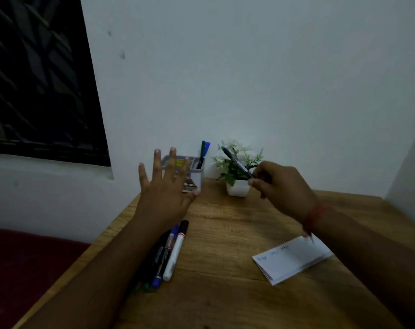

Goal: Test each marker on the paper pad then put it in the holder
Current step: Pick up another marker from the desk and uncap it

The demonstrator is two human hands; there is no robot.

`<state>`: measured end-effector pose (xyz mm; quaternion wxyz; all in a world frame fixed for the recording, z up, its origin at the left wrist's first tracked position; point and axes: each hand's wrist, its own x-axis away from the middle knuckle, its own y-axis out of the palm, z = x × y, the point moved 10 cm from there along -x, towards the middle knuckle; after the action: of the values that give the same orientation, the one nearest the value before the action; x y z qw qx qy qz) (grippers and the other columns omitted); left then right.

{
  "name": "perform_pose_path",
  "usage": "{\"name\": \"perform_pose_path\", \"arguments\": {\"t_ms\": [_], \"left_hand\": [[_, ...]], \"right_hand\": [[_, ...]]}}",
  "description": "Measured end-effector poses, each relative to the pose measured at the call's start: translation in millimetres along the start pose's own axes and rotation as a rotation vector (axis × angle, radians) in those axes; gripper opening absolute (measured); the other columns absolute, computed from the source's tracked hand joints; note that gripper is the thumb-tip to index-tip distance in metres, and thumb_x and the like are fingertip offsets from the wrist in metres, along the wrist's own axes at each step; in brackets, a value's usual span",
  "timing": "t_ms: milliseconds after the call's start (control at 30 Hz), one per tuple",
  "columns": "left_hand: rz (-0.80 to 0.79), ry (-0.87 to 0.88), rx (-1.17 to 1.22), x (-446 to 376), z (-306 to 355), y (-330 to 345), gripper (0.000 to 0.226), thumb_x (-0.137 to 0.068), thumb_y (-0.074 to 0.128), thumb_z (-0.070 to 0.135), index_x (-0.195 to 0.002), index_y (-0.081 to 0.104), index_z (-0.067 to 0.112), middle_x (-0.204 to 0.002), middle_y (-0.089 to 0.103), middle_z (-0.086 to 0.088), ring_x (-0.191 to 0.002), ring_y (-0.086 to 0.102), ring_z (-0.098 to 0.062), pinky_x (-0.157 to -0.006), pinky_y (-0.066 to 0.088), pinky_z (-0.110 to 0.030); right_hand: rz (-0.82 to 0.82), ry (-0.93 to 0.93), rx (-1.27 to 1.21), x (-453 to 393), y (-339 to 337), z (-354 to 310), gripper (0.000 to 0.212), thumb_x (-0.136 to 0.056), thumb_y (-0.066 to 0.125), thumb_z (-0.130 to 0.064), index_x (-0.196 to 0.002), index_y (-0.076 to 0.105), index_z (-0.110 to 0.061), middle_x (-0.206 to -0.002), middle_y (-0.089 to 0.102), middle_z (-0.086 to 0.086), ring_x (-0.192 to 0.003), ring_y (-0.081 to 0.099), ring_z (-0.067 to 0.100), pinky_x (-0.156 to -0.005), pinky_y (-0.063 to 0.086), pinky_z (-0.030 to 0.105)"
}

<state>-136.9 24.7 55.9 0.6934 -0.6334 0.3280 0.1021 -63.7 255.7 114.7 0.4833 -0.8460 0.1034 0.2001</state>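
Two hands raised: left hand (165,186) splayed, right hand (281,186) pinching marker (236,162)

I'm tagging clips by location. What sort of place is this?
Probably a home desk or study corner: a wooden table set against a plain white wall, with a marker holder, a small potted plant and a paper pad.

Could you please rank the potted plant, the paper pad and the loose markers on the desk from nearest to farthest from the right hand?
From the right hand:
1. Potted plant, just left of the hand, behind the held marker.
2. Paper pad, toward the near edge, under the forearm.
3. Loose markers, far left, near the left forearm.
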Motion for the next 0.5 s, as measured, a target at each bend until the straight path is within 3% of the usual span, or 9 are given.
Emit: {"name": "perform_pose_path", "arguments": {"t_ms": [100,233,500], "left_hand": [[-0.011,-0.040,0.011,4,-13,2,0.088,-0.085,-0.002,0.080,-0.156,-0.005,0.029,-0.165,-0.017,-0.006,-0.149,-0.022,-0.035,-0.114,-0.003,-0.069],[-0.005,-0.047,0.051,3,-17,4,0.083,-0.085,0.001,0.080,-0.151,-0.021,0.034,-0.162,-0.026,-0.003,-0.146,-0.030,-0.032,-0.114,-0.008,-0.067],[-0.011,-0.083,0.152,1,-23,3,0.080,-0.081,-0.004,0.082,-0.141,-0.037,0.040,-0.159,-0.034,-0.001,-0.145,-0.032,-0.032,-0.114,-0.009,-0.065]], "right_hand": [[0.078,-0.104,0.199,-57,3,-37,0.015,-0.096,0.065,-0.026,-0.099,0.071,-0.013,-0.087,0.066,0.002,-0.081,0.061,0.018,-0.069,0.043,0.028],[-0.022,-0.112,0.469,-124,28,-60,0.021,-0.098,0.061,-0.021,-0.109,0.072,-0.007,-0.106,0.068,0.014,-0.099,0.063,0.029,-0.088,0.054,0.040],[-0.159,-0.157,0.685,-177,74,-76,0.019,-0.094,0.062,-0.006,-0.110,0.072,-0.002,-0.112,0.069,0.018,-0.105,0.064,0.032,-0.092,0.055,0.042]]}}
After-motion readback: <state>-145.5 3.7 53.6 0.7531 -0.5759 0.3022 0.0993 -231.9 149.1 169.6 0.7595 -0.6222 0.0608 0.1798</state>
